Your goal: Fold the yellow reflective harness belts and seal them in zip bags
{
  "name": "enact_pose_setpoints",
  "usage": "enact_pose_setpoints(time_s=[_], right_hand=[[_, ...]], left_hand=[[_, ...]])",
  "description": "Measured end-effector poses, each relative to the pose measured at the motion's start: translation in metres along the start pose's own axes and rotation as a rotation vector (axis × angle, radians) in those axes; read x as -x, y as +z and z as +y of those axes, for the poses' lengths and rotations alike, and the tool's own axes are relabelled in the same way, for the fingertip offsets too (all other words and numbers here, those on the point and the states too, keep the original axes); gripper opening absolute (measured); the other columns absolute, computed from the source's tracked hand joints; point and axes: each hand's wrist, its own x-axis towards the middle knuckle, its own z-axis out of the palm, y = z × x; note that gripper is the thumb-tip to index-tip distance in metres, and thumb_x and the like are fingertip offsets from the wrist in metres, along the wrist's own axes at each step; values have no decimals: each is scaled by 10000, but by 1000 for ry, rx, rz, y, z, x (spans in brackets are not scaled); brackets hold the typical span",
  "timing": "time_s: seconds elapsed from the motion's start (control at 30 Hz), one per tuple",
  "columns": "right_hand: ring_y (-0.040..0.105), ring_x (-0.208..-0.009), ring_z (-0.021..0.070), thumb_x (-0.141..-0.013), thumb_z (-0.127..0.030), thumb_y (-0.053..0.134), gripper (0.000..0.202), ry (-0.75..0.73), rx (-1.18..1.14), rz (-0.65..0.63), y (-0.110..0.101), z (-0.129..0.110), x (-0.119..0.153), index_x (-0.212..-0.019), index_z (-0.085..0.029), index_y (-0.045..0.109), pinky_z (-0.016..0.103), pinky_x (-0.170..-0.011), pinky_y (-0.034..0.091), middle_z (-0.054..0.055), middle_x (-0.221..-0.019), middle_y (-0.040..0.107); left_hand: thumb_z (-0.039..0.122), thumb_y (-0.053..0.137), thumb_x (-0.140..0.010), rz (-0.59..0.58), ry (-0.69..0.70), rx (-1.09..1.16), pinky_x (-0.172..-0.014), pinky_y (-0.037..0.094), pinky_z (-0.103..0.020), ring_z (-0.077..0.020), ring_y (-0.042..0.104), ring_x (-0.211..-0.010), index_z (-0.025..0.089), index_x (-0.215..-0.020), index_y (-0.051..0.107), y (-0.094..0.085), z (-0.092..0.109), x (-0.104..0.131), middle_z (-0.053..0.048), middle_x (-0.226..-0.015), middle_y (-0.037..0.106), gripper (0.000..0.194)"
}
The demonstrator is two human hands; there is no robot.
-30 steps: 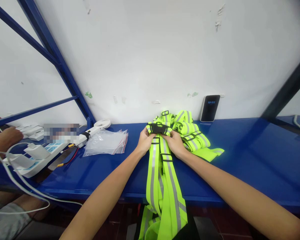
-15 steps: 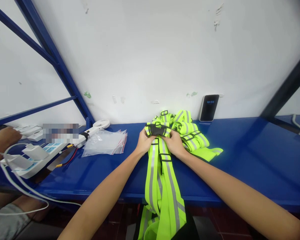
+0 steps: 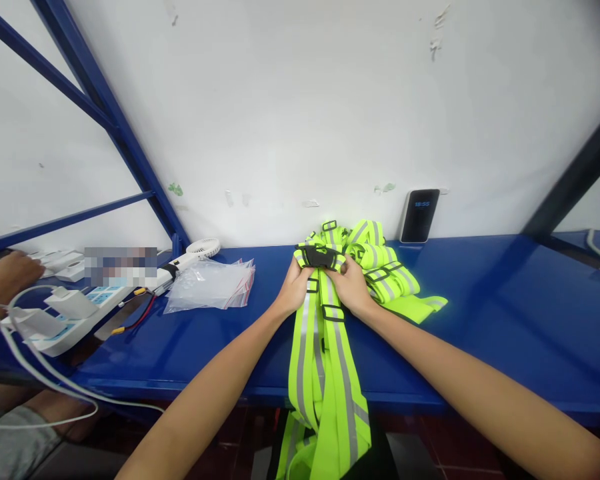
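Between my two hands is a neon yellow-green reflective vest (image 3: 350,380) made of straps with grey stripes. Its black buckle (image 3: 321,257) lies across the top, facing me. My left hand (image 3: 296,281) is closed on the strap at the buckle's left end. On the other end, my right hand (image 3: 351,283) grips the strap with bent fingers. Long straps with black sliders hang down over the table's front edge into my lap. Just behind and right of my hands lies a pile of similar folded reflective straps (image 3: 387,267).
On the blue table (image 3: 485,307), clear zip bags (image 3: 210,285) lie left of my hands, near a white handheld fan (image 3: 203,249). A power strip (image 3: 65,337) with cables is further left, beside another person's hand (image 3: 17,272). A phone (image 3: 420,215) leans on the wall.
The buckle has shifted slightly right and turned, so more of its front shows. My left hand has moved a little to the right. The pile stays put.
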Motion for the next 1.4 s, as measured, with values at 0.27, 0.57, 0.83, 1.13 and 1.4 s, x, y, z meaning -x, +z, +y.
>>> enact_pose_setpoints(time_s=[0.27,0.57,0.83,1.13,1.4], right_hand=[[654,-980,250,-772,-247,624,713,-201,138,8,-3,-5,3,-1437,-232,365,371,-826,528,119,-1317,582],[575,-1127,240,-753,-150,543,353,-391,227,31,-3,-4,-1,-1090,-224,620,383,-1019,408,56,-1139,657],[591,-1082,236,-713,-117,540,356,-378,237,51,1,-10,3,-1045,-213,624,367,-996,425,50,-1084,669],[547,-1196,248,-825,-180,508,378,-354,287,-77,-2,-2,5,-1198,-222,555,387,-1060,373,70,-1231,626],[493,-1270,243,-897,-338,510,405,-259,220,-197,-2,-2,5,-1291,-245,502,389,-1104,325,55,-1343,559]], left_hand=[[297,635,-815,-53,-18,92,-1042,393,-352,-243,530,-1210,213,-1172,572,1,5,4,-52,-1229,618,372],[197,618,-816,-9,75,-23,-1109,318,-360,-233,498,-1246,202,-1169,573,2,1,-1,-60,-1233,608,355],[267,754,-738,25,35,59,-1011,422,-364,-237,589,-1119,168,-1128,580,7,-4,-3,-87,-1161,654,438],[283,819,-643,81,-79,138,-981,440,-367,-241,613,-1063,145,-1034,621,7,0,-2,-89,-1107,681,459],[245,817,-609,136,-119,129,-970,438,-388,-261,625,-1034,135,-1016,634,4,-3,-4,-92,-1081,693,460]])
